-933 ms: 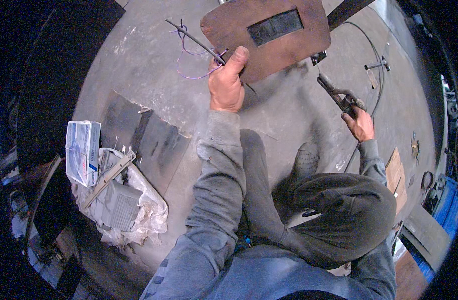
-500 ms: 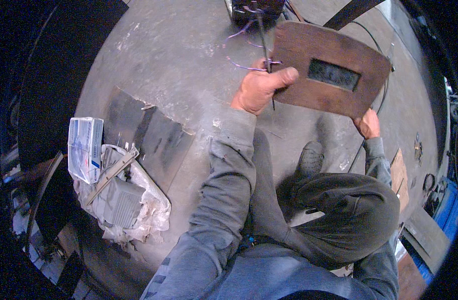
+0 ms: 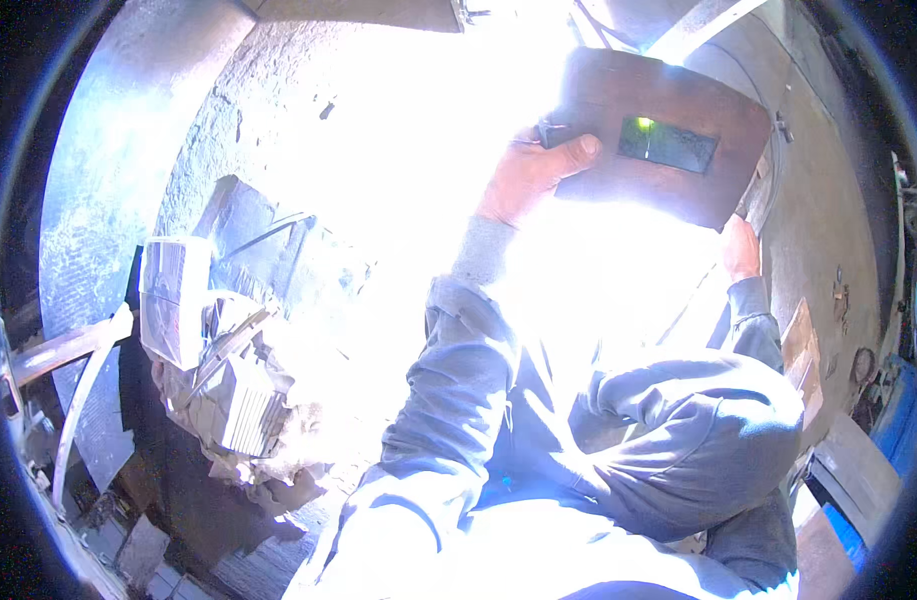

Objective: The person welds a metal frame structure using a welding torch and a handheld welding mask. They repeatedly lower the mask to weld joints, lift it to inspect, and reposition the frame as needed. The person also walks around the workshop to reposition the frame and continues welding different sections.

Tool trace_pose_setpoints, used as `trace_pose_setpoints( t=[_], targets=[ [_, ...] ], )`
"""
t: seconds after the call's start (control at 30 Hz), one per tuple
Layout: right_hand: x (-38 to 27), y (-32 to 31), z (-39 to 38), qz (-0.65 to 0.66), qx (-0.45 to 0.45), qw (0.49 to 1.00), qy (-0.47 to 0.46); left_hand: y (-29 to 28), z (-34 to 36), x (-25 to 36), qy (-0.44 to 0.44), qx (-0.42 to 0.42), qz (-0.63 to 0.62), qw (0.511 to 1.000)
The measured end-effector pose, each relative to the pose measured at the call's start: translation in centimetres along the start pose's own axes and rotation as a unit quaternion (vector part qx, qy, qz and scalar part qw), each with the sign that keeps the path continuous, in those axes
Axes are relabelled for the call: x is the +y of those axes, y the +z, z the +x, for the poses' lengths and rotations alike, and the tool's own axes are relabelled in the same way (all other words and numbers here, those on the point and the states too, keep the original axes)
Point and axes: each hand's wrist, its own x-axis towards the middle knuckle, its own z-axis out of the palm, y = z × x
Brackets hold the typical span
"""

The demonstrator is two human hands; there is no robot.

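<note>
A brown welding hand shield with a dark rectangular window is held up in front of me. Through the window a small green-yellow glow shows. My left hand is closed at the shield's left edge, thumb lying over its front face. My right hand is at the lower right corner, closed, its fingers partly hidden by the shield; what it grips is out of sight. Intense white light spills around the shield's left and lower edges and washes out what lies behind it.
Left on the floor, a clear-and-white box stands beside a grey ribbed object on crumpled wrapping. A dark sheet lies beyond them. On the right are a cardboard piece, a grey plank and blue material.
A blinding white light has appeared behind the shield, and its window now shows a green glow. The thin rod and purple wires near my left hand are lost in glare. Both hands have barely moved.
</note>
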Motion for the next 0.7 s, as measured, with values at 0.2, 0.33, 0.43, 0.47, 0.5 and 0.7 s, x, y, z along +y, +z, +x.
trace_pose_setpoints(
  t=[0.2, 0.33, 0.43, 0.47, 0.5, 0.7],
  targets=[
    [0.4, 0.8, -0.4, 0.047, 0.029, 0.994, -0.095, -2.1, 1.4, -1.1, 0.116, 0.117, -0.012, 0.986],
    [0.9, 1.1, 0.3, 0.046, 0.023, 0.996, -0.072, -2.4, 1.6, -0.8, 0.178, 0.127, -0.117, 0.969],
    [0.1, 0.7, -0.1, 0.036, 0.052, 0.995, -0.076, -1.7, 1.3, -0.1, 0.186, 0.116, -0.132, 0.967],
    [0.3, 0.9, -0.1, 0.039, 0.060, 0.994, -0.079, -1.4, 1.2, 0.0, 0.190, 0.113, -0.138, 0.966],
    [0.7, 1.2, 0.0, 0.041, 0.068, 0.993, -0.082, -1.4, 1.3, -0.2, 0.181, 0.114, -0.131, 0.968],
    [1.0, 1.4, 0.5, 0.026, 0.092, 0.992, -0.084, -2.2, 1.0, -0.7, 0.122, 0.061, -0.091, 0.986]
  ],
)
